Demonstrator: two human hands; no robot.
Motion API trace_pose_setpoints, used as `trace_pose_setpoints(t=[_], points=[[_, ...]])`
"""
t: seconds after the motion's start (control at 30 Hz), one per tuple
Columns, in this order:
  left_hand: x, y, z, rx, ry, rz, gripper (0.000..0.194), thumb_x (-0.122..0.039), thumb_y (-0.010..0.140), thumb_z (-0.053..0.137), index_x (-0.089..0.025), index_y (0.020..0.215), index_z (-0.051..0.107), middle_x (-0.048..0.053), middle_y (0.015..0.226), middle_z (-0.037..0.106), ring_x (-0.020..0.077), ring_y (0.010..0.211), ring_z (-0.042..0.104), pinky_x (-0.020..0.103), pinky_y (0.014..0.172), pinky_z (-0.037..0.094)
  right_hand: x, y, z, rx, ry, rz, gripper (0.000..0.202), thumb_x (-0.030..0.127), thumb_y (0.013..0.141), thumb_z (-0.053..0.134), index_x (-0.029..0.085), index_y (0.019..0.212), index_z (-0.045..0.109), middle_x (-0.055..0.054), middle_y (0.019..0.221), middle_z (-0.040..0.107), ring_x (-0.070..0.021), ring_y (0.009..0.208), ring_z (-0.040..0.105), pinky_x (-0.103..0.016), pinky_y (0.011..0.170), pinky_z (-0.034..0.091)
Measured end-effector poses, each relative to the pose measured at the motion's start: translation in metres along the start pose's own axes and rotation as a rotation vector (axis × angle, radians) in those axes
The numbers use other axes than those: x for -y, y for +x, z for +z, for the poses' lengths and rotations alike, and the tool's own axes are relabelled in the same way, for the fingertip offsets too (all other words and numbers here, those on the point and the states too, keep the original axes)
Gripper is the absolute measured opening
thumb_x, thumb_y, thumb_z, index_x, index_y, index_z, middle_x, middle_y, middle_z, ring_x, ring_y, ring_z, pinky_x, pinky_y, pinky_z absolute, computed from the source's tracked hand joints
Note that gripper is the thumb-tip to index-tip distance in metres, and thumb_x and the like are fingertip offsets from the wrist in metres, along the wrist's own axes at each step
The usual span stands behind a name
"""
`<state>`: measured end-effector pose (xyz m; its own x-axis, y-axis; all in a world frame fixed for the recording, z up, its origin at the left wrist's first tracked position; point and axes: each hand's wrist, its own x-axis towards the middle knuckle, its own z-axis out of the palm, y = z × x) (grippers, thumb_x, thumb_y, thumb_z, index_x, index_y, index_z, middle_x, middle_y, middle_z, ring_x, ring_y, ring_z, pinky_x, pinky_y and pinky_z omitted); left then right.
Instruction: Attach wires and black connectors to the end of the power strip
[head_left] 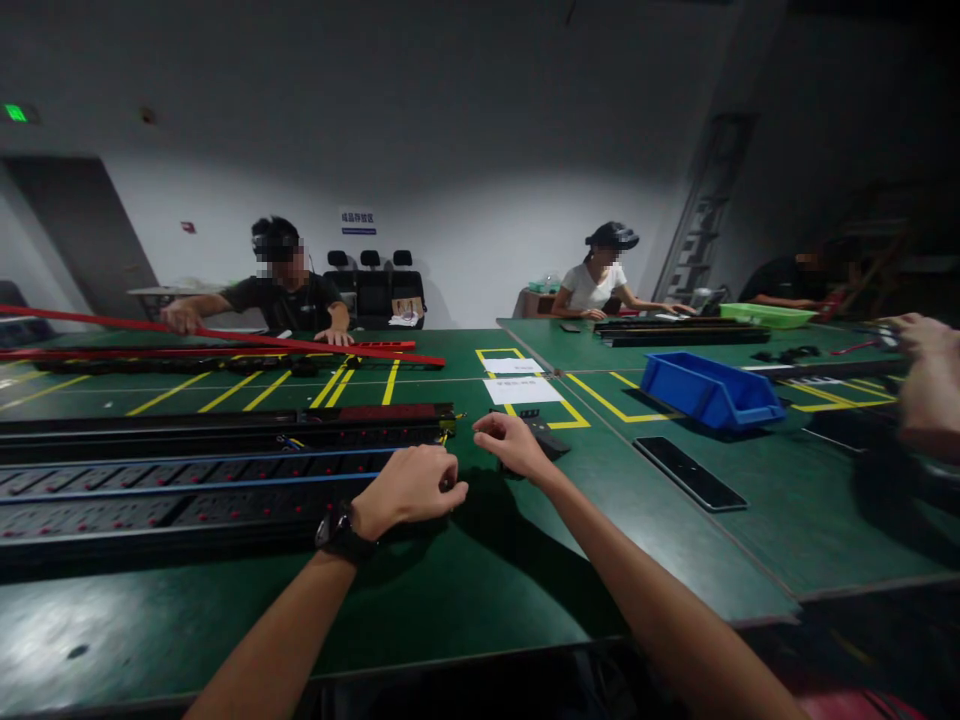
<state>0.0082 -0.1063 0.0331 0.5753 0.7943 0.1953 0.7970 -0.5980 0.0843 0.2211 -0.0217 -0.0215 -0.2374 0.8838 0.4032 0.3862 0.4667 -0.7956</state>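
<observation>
Long black power strips with rows of sockets, small red parts and blue edges lie side by side on the left of the green table. My left hand, with a dark watch on its wrist, rests over the right end of the nearest strip, fingers curled. Whatever they may hold is hidden. My right hand hovers just beyond the strip ends, thumb and fingers drawn together; I cannot make out anything between them. Yellow-green wires stick out of the farther black housing. Behind my right hand is a small black part.
A blue bin and a phone are to the right. White papers lie at the middle. Across the table, a person handles a long red bar; another person works farther right. A co-worker's hand reaches in at right.
</observation>
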Motion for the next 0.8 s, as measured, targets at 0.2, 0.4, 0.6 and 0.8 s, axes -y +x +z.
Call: trace_pose_setpoints(t=[0.2, 0.4, 0.6, 0.8], points=[[0.016, 0.005, -0.001, -0.018, -0.161, -0.029, 0.024, -0.037, 0.087, 0.056, -0.019, 0.073, 0.065, 0.001, 0.072, 0.067, 0.0138, 0.062, 0.055, 0.027, 0.058, 0.030, 0.008, -0.016, 0.010, 0.178, 0.207, -0.014, 0.030, 0.041, 0.081, 0.070, 0.016, 0.098, 0.071, -0.003, 0.082, 0.069, -0.0146, 0.070, 0.061, -0.026, 0.063, 0.047], [0.027, 0.008, 0.004, -0.064, -0.171, -0.115, 0.024, -0.032, 0.085, 0.054, -0.018, 0.068, 0.063, 0.002, 0.069, 0.066, 0.0129, 0.059, 0.053, 0.027, 0.056, 0.026, 0.009, -0.021, 0.022, 0.230, 0.210, -0.011, 0.027, 0.037, 0.081, 0.071, 0.015, 0.097, 0.070, -0.003, 0.080, 0.070, -0.0161, 0.073, 0.062, -0.026, 0.065, 0.048], [0.023, 0.007, 0.001, -0.074, -0.166, -0.104, 0.023, -0.030, 0.084, 0.053, -0.018, 0.067, 0.064, 0.002, 0.067, 0.065, 0.0129, 0.059, 0.052, 0.027, 0.056, 0.026, 0.010, -0.025, 0.028, 0.327, 0.257, -0.028, 0.029, 0.042, 0.080, 0.074, 0.016, 0.092, 0.069, -0.004, 0.084, 0.070, -0.0169, 0.075, 0.063, -0.027, 0.067, 0.049], [0.023, 0.007, 0.001, -0.079, -0.106, -0.103, 0.021, -0.026, 0.084, 0.055, -0.017, 0.067, 0.064, 0.003, 0.069, 0.066, 0.0138, 0.062, 0.055, 0.027, 0.057, 0.027, 0.008, -0.025, 0.030, 0.381, 0.269, -0.024, 0.029, 0.042, 0.080, 0.075, 0.017, 0.092, 0.067, -0.004, 0.084, 0.070, -0.0173, 0.076, 0.064, -0.028, 0.069, 0.050]])
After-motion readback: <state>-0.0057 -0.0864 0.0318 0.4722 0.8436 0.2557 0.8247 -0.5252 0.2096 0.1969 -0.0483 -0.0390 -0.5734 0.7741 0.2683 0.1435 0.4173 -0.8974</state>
